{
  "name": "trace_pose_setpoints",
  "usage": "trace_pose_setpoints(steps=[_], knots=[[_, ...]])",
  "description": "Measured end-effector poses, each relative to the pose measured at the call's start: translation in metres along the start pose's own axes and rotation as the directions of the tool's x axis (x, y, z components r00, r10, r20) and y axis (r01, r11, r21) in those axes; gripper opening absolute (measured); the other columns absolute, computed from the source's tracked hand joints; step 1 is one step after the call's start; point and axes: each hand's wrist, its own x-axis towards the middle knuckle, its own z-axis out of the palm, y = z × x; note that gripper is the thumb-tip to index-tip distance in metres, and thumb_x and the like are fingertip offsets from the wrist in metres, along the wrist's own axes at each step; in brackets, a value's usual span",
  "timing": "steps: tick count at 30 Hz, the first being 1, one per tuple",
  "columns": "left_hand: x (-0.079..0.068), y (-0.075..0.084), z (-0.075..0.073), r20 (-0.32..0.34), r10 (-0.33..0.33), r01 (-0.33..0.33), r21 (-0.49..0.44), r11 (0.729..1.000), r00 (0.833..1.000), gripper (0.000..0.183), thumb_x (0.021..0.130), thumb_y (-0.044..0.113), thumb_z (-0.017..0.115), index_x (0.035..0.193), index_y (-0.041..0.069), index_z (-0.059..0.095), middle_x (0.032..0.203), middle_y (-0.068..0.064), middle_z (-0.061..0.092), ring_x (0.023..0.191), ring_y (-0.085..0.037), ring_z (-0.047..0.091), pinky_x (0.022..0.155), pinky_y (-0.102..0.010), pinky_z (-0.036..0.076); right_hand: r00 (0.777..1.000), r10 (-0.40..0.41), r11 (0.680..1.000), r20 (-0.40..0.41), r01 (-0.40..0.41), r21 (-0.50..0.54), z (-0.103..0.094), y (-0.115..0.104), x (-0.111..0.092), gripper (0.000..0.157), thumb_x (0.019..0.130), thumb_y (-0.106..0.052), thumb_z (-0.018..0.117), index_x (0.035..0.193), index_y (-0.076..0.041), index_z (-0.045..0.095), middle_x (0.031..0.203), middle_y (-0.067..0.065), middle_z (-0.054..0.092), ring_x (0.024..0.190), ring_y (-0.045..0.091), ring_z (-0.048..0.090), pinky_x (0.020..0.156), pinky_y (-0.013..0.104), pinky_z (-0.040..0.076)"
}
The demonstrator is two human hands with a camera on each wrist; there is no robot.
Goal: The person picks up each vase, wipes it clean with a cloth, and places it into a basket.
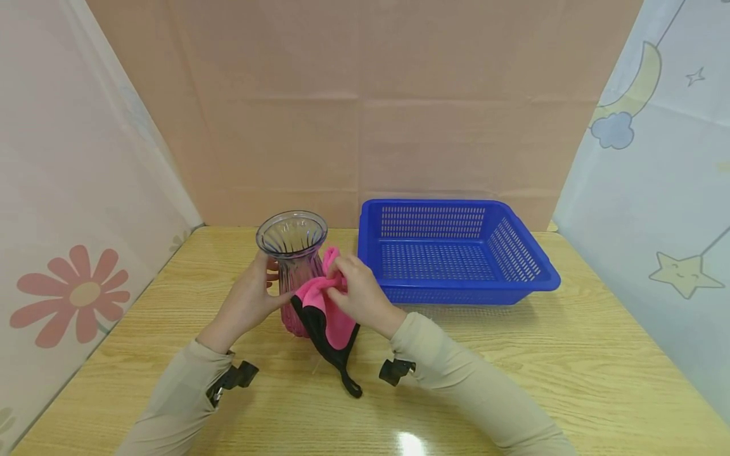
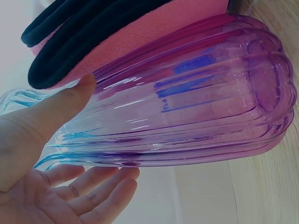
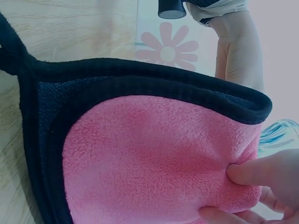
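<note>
A ribbed glass vase [image 1: 295, 268], bluish at the flared rim and pink-purple toward the base, stands upright on the table. My left hand [image 1: 249, 296] holds it below the rim; in the left wrist view the thumb lies on one side of the vase [image 2: 187, 109] and the fingers on the other. In front of the vase's right side hangs a pink fleecy cleaning cloth [image 1: 340, 326] with black edging and a black hanging loop. My right hand [image 1: 363, 296] pinches the folded cloth between thumb and fingers, as the right wrist view shows on the pink side [image 3: 149, 149].
To the right of the vase, a blue plastic basket [image 1: 456, 295] with slotted walls sits toward the back of the wooden table [image 1: 542, 386]. A plain pinkish-brown sheet [image 1: 365, 114] hangs behind, with patterned sheets at both sides.
</note>
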Motion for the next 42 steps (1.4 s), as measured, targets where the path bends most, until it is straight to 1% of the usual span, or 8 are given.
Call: trace_pose_setpoints(steps=[8,13,19,26,35,42], knots=[[0.0001,0.0004,0.0002,0.015,-0.024,0.024,-0.016,1.0,1.0,0.082,0.078,0.01,0.074,0.139,0.003,0.02,0.115,-0.029,0.055,0.101,-0.046,0.062,0.081,-0.053,0.055,0.999,0.014,1.0,0.039,-0.013,-0.026,-0.0009,0.0005,-0.0016,0.018,0.076,0.003,0.068,0.08,-0.005,0.052,0.085,0.009,0.055,0.074,0.017,0.05,0.06,0.016,0.042],[-0.0001,0.0002,0.0003,0.019,-0.038,0.038,-0.022,0.999,0.999,0.082,0.078,0.013,0.075,0.138,0.003,0.021,0.114,-0.029,0.054,0.101,-0.047,0.061,0.081,-0.054,0.055,0.996,0.042,0.998,0.079,-0.039,-0.044,-0.0011,0.0004,-0.002,0.017,0.078,0.001,0.068,0.081,-0.005,0.053,0.087,0.01,0.055,0.075,0.017,0.052,0.06,0.015,0.044],[-0.0008,0.0006,0.0006,0.011,-0.029,0.029,-0.02,0.999,1.0,0.085,0.077,0.016,0.076,0.139,0.005,0.019,0.113,-0.028,0.054,0.1,-0.046,0.062,0.08,-0.053,0.055,0.992,0.053,0.997,0.111,-0.047,-0.057,0.0,0.0023,-0.0026,0.016,0.079,0.0,0.068,0.082,-0.004,0.053,0.088,0.01,0.054,0.076,0.016,0.051,0.061,0.016,0.045],[-0.0006,0.0003,0.0008,0.005,-0.015,0.015,-0.009,1.0,1.0,0.087,0.076,0.018,0.077,0.14,0.006,0.019,0.112,-0.028,0.055,0.098,-0.046,0.063,0.08,-0.052,0.056,0.99,0.064,0.996,0.126,-0.055,-0.067,0.0007,0.0036,-0.0045,0.015,0.079,0.001,0.068,0.082,-0.004,0.053,0.086,0.009,0.053,0.074,0.015,0.05,0.06,0.015,0.043],[-0.0001,-0.0002,0.0011,0.001,-0.018,0.018,-0.006,1.0,1.0,0.089,0.075,0.023,0.078,0.14,0.006,0.019,0.114,-0.029,0.056,0.098,-0.045,0.063,0.08,-0.052,0.056,0.985,0.072,0.995,0.157,-0.06,-0.08,0.0019,0.0057,-0.0064,0.016,0.079,0.001,0.068,0.083,-0.004,0.053,0.087,0.009,0.053,0.075,0.016,0.052,0.06,0.016,0.045],[0.0,-0.0003,0.0015,0.005,-0.028,0.028,-0.011,1.0,1.0,0.091,0.075,0.024,0.078,0.14,0.007,0.018,0.114,-0.028,0.055,0.099,-0.046,0.063,0.08,-0.053,0.056,0.99,0.052,0.997,0.129,-0.044,-0.059,0.0032,0.0079,-0.0072,0.016,0.078,0.002,0.068,0.08,-0.004,0.053,0.084,0.009,0.053,0.072,0.015,0.05,0.058,0.015,0.042]])
